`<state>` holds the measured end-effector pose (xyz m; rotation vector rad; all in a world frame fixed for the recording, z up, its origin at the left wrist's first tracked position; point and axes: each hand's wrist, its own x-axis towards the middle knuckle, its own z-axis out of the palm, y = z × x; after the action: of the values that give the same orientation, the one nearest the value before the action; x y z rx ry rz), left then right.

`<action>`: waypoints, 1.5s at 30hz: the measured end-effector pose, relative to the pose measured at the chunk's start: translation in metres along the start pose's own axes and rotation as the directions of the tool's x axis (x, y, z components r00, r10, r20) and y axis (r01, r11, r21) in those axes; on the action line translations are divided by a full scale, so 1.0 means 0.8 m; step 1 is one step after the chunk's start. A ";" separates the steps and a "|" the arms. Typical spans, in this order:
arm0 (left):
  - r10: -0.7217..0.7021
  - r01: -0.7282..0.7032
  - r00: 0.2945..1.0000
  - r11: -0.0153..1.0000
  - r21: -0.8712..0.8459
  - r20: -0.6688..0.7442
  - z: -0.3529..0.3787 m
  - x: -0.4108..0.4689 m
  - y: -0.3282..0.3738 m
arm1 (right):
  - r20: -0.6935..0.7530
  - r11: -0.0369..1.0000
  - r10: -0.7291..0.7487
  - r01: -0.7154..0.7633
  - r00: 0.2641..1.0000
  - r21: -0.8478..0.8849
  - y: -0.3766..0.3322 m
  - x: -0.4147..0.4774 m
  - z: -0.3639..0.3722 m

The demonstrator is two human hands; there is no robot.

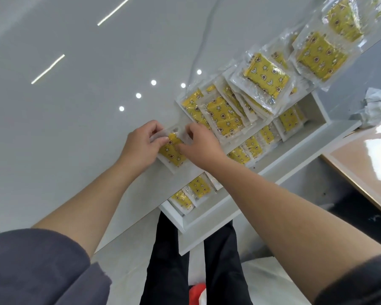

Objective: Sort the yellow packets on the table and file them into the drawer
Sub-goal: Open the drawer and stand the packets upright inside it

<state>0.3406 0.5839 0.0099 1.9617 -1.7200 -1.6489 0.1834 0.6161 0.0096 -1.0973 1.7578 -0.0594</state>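
One yellow packet (171,151) in clear wrap lies at the table's front edge, held between both hands. My left hand (141,146) pinches its left side and my right hand (200,146) pinches its top right corner. Beside my right hand a fanned pile of yellow packets (224,115) covers the table, and more packets (321,56) spread toward the far right. Below the table edge the white drawer (271,164) stands pulled out, with a row of packets (253,146) filed upright in it, and more of them (191,192) at its near end.
The glossy white table (75,106) stretches to the left, reflecting ceiling lights. Crumpled clear wrap (376,106) lies at the right. A wooden-edged surface (365,155) sits to the right of the drawer. My dark-trousered legs (169,260) stand right at the drawer's front.
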 end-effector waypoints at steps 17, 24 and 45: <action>0.066 -0.058 0.996 0.991 -0.121 0.059 0.053 0.032 0.113 | 0.052 0.967 0.078 -0.089 0.996 0.238 0.060 -0.037 -0.120; -0.076 0.070 0.996 0.991 -0.114 -0.051 0.073 0.069 0.170 | -0.100 0.918 0.159 -0.110 0.982 0.380 0.090 -0.051 -0.185; -0.028 -0.008 0.996 0.910 -0.415 -0.080 0.057 0.046 0.156 | -0.128 0.792 0.119 -0.017 0.985 0.611 0.106 -0.056 -0.206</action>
<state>0.2159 0.5351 0.0451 1.8057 -1.2019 -1.7299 0.0061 0.6259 0.0788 -0.5591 1.7315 -0.6467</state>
